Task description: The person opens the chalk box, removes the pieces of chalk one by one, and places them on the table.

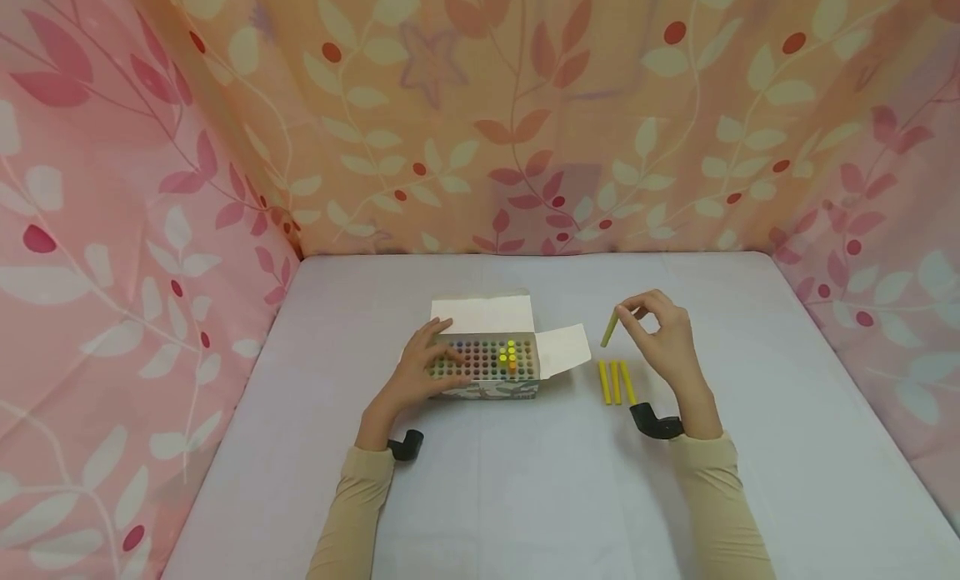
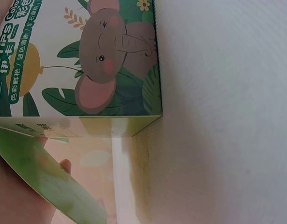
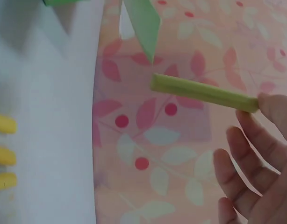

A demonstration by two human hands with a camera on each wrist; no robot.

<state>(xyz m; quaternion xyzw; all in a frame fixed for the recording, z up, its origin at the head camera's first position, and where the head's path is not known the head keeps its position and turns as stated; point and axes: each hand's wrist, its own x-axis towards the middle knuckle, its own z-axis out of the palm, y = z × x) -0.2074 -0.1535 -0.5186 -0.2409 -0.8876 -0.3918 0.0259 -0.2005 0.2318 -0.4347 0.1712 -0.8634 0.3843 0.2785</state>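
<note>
Yellow-green, one stick (image 3: 204,93) hangs pinched by its end in the right hand (image 1: 666,337), thumb against fingertip, raised off the desk (image 1: 480,497) near three yellow sticks (image 1: 616,383). Loosely spread, the left hand (image 1: 418,370) lies over the left end of the open box (image 1: 510,390).

White tabletop (image 1: 480,497), open box (image 1: 510,389), three yellow sticks (image 1: 616,383)

Looks wide, forward and down from the head, close at the box (image 2: 101,60) from the left wrist, close at the greenish stick (image 3: 204,93) from the right, sharing both with the first.
</note>
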